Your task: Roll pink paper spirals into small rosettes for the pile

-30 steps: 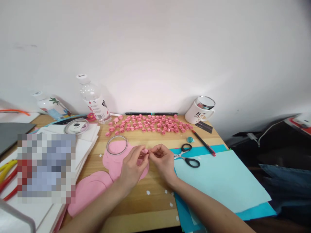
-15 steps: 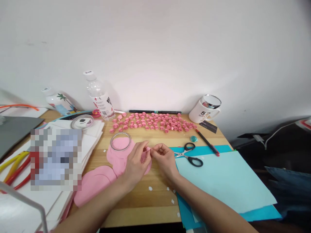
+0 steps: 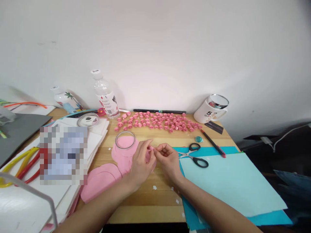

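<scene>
My left hand pinches a small piece of pink paper above the middle of the table. The fingertips of my right hand close on the same piece from the other side. Most of it is hidden by my fingers. Under and beside my left hand lie pink paper circles, with a clear round ring resting on the upper ones. Beyond both hands, many small rolled pink paper curls are spread in a band. Right of my right hand lie scissors with black handles, partly open.
Blue-green sheets cover the right side. Behind them are a pen, a tape roll and a white mug. A water bottle stands at back left, near stacked papers and red-and-yellow-handled scissors. Paper scraps dot the wood.
The whole view has shifted, so things sit slightly further right. Both hands stay together at the pink paper, with only small finger movement.
</scene>
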A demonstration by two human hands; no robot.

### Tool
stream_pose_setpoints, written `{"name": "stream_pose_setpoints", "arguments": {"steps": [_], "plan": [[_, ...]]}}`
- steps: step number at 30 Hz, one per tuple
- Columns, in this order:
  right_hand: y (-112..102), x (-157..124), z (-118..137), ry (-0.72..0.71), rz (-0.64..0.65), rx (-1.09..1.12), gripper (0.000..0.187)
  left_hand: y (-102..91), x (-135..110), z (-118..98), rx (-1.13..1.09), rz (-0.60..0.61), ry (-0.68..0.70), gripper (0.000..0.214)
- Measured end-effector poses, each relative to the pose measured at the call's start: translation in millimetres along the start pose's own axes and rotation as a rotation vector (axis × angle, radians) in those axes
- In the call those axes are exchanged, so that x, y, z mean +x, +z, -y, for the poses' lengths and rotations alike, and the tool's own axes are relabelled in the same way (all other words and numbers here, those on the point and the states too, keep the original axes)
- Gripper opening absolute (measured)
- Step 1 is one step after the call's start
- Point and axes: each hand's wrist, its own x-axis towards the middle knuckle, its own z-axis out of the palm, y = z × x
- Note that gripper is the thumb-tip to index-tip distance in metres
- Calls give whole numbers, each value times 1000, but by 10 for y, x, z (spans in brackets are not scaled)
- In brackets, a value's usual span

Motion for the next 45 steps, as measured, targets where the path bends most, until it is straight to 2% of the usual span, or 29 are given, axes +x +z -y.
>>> {"name": "stream_pose_setpoints", "arguments": {"steps": [6, 12, 18, 27, 39, 45], "plan": [[-19, 0, 22, 46, -11, 38, 19, 9, -4, -11, 6, -5, 11, 30], [-10, -26, 47, -26, 9, -23, 17, -9, -11, -24, -42, -15, -16, 31], [27, -27, 34, 108, 38, 103, 20, -27, -1, -60, -76, -43, 5, 30], [10, -50, 48, -76, -12, -129, 18, -21, -8, -69, -37, -55, 3, 23], [-16, -41, 19, -28, 15, -84, 18, -29, -8, -82, -72, -43, 7, 22], [-19, -38, 33, -27, -23, -85, 17, 1, -16, -37, -43, -22, -29, 24]]}}
